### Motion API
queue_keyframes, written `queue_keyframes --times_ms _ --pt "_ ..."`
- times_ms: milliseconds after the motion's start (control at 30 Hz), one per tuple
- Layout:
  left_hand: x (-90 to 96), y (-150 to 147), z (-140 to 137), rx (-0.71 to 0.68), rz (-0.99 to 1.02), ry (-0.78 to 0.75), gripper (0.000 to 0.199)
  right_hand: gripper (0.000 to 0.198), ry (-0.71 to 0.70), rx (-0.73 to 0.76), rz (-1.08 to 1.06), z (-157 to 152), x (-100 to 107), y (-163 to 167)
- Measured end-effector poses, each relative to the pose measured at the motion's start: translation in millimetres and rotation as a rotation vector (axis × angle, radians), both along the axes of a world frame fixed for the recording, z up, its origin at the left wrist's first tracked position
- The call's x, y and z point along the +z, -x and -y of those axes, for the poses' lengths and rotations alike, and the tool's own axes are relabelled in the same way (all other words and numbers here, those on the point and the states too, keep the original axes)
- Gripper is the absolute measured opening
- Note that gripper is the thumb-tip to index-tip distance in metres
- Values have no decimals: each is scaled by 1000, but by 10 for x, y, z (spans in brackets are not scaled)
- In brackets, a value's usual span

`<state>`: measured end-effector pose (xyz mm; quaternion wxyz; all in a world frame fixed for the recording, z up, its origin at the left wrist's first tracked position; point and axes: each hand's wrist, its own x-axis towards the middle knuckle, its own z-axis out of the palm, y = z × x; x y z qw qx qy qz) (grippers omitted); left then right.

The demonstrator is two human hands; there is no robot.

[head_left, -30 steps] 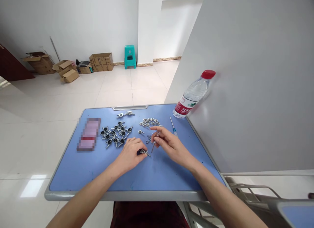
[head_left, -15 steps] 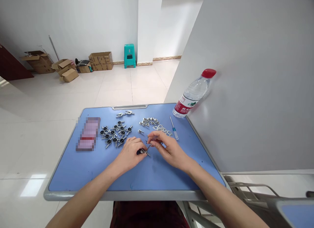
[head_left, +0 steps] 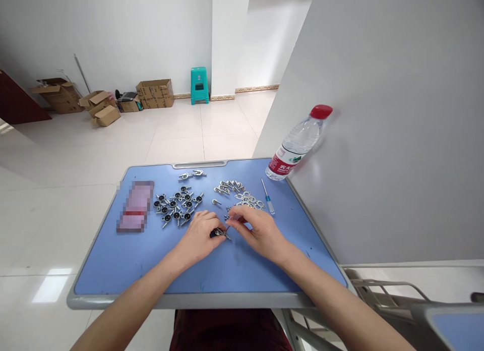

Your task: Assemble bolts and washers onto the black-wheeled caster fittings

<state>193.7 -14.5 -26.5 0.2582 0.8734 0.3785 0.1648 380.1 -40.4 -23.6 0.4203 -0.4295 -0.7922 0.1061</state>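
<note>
Low over the table's middle, my left hand [head_left: 204,235] is closed on a small metal part [head_left: 221,232] with a black piece, pinning it near the blue tabletop [head_left: 170,270]. The fingers of my right hand [head_left: 257,230] pinch a small screwdriver [head_left: 229,225], its thin shaft slanting down to that part. Most of its handle is hidden by the fingers. To the left of my left hand lies a group of metal parts with black round centres [head_left: 176,216]. Flat silver plates [head_left: 247,197] and a few tiny screws [head_left: 227,217] lie just beyond my right hand.
Several small metal pieces [head_left: 229,186] and two forked parts [head_left: 197,173] lie farther back. Another screwdriver [head_left: 268,197] rests at right, near a water bottle [head_left: 295,147] by the grey partition [head_left: 397,139]. A blurred pinkish rectangular object [head_left: 136,207] lies left.
My right hand's fingers have closed in and curled more around the screwdriver, turning slightly. My left hand and the metal part stay in place.
</note>
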Motion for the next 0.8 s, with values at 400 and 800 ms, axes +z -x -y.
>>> queue_keyframes --times_ms 400,800 --pt "-7 -5 1 4 9 2 6 14 -54 -6 115 45 76 51" --pt "-79 2 -7 -4 30 -30 6 18 38 36 9 46 31 75"
